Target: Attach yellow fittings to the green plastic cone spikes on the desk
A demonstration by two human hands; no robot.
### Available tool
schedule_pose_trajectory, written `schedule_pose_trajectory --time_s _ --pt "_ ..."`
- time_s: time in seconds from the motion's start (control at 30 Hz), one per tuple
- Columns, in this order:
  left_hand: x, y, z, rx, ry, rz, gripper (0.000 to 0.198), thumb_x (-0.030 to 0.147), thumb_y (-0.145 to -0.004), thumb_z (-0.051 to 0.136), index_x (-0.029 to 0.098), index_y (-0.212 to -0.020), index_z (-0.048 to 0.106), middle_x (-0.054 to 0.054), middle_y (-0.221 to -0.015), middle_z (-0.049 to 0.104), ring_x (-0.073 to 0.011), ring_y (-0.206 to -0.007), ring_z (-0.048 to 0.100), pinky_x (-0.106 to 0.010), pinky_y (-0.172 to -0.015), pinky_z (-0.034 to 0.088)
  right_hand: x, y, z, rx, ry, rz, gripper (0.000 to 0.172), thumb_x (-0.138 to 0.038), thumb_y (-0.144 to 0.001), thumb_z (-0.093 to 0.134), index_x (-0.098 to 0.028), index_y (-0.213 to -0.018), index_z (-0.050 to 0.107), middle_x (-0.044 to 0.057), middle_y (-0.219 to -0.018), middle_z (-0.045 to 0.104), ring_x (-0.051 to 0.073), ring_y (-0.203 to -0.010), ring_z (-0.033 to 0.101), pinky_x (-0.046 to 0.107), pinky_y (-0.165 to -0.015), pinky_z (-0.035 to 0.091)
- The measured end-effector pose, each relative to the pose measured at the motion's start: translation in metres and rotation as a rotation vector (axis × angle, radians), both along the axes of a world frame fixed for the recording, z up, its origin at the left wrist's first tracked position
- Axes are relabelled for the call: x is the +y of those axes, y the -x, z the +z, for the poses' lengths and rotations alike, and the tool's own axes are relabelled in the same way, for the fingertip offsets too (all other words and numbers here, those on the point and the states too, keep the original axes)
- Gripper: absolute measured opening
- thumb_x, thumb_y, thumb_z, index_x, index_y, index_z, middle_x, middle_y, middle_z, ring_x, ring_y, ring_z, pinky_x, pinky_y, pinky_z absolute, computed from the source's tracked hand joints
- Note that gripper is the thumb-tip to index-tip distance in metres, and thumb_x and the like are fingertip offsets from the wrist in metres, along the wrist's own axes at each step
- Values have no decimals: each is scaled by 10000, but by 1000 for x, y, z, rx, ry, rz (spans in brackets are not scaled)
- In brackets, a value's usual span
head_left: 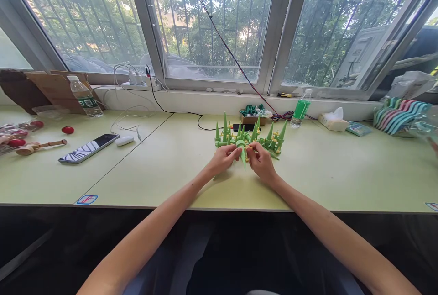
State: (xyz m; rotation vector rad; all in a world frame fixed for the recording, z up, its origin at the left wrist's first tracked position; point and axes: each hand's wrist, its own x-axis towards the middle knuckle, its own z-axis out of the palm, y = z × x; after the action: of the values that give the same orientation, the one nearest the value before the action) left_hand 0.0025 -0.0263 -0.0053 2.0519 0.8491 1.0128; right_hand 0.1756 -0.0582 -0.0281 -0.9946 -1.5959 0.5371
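Between my two hands is a green cone-shaped toy piece (242,149), its pointed tip aimed down toward me. My left hand (224,160) has its fingers closed on the piece from the left. From the right, my right hand (262,160) pinches at its side, where a bit of yellow shows; what exactly those fingertips hold is too small to make out. Just behind my hands, several green spiked toy pieces (280,136) with small yellow parts stand upright or lie on the table (164,167). My hands partly hide them.
At the back stand a small box with green wrapping (253,113) and a green-labelled bottle (301,108). A tissue pack (333,120) and coloured hangers (398,119) are right. Leftward are a phone (89,148), a white mouse (124,140), a wooden kendama (41,146) and another bottle (85,96).
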Motion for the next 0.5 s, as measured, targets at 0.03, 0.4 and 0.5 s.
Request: schedule_pose_trajectory --time_s 0.03,0.4,0.5 --pt "0 0 0 -6 1 -6 496 583 -902 475 150 -676 560 8 -604 513 -79 -491 384 -212 -460 299 0 0 0 1 7 1 317 -515 -952 463 -218 -843 480 -47 -603 437 103 -453 401 233 -443 315" --pt "3 1 -9 3 -174 42 332 439 -867 618 159 -725 511 31 -680 513 -37 -465 298 -206 -442 248 1 -3 -2 -33 30 -9 354 -505 -972 429 -217 -769 454 -46 -552 434 111 -471 383 244 -475 316" --pt "3 1 -10 18 -235 52 311 428 -876 612 158 -745 529 29 -709 540 -37 -473 316 -202 -452 282 2 -2 -3 -37 22 -9 363 -498 -977 423 -216 -749 443 -45 -563 425 108 -483 369 246 -483 308"
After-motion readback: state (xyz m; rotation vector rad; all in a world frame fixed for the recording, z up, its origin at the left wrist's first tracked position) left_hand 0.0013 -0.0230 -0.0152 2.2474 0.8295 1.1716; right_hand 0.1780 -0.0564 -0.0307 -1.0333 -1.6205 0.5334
